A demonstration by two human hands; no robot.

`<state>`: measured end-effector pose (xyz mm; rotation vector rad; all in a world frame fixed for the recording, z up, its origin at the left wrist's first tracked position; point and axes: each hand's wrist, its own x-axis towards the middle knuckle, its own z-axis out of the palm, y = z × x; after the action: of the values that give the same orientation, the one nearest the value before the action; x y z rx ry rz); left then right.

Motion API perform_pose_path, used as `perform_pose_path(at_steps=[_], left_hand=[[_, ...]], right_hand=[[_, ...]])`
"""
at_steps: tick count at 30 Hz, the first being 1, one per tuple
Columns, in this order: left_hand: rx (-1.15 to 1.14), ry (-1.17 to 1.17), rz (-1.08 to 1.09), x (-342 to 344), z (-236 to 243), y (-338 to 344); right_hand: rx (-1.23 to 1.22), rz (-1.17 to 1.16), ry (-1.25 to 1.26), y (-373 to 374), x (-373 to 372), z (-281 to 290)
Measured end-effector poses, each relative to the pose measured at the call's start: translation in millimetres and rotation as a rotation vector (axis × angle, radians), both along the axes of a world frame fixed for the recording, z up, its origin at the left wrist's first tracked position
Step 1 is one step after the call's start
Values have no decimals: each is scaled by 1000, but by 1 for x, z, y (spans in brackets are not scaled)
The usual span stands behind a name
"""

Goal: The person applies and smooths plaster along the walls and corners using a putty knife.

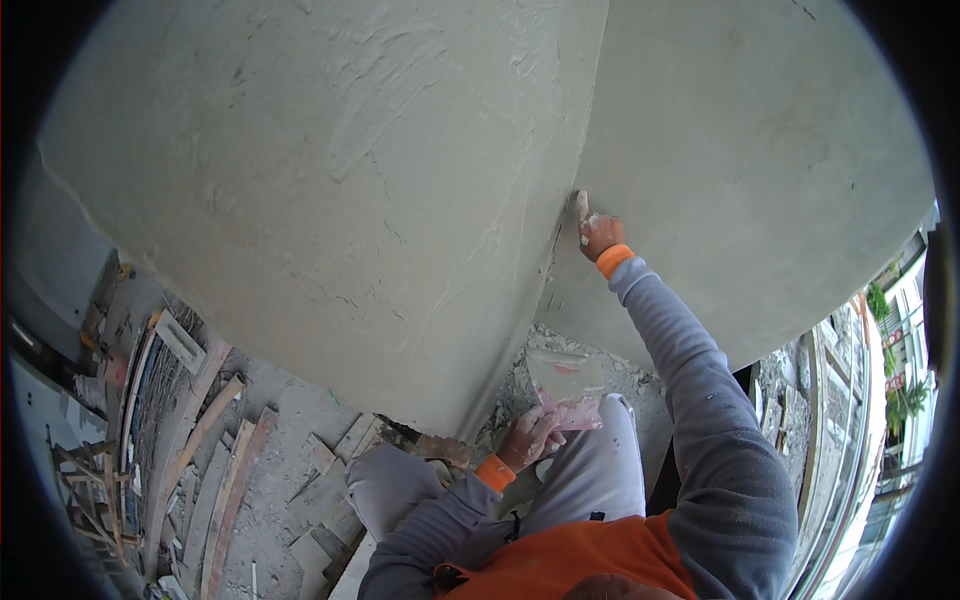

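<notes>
Two grey plastered wall faces meet at an inner corner; the left wall [400,190] bears rough trowel marks, while the right wall [740,190] looks smoother. My right hand [602,234], spotted with plaster, is at this corner with one finger stretched up against the joint and its other fingers curled in. Nothing shows in it. Lower down, above my knee, my left hand [527,438] is closed round a pink flat piece [580,413] smeared with plaster, whose exact kind I cannot make out. Just beyond it is a pale, plaster-coated flat surface [565,372].
Wooden planks [235,490] and thin rods lie on the dusty floor at the left, beside broken boards [325,550]. Crumbled plaster [625,370] lies at the foot of the corner. More timber [825,400] runs along the right, near an open edge with greenery outside.
</notes>
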<state>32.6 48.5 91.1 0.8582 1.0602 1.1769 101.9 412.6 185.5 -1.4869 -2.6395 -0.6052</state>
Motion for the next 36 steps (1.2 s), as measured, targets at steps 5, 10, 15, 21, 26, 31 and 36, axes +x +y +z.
perform_pose_path(at_steps=[5,10,15,21,26,31,36], left_hand=[[-64,-82,6,6,0,2],[-56,-112,21,4,-9,0],[-9,-102,48,2,-5,0],[116,91,8,-1,16,-11],[137,43,15,-2,27,-20],[195,56,-13,-1,27,-20],[223,129,-4,4,14,-16]], right_hand=[[-19,-2,-18,3,5,8],[130,117,139,-2,18,-5],[-3,157,625,-47,96,-34],[-303,-258,456,-132,267,-187],[-553,-380,41,-185,370,-293],[-471,-378,181,-168,375,-273],[-415,-357,344,-167,352,-244]])
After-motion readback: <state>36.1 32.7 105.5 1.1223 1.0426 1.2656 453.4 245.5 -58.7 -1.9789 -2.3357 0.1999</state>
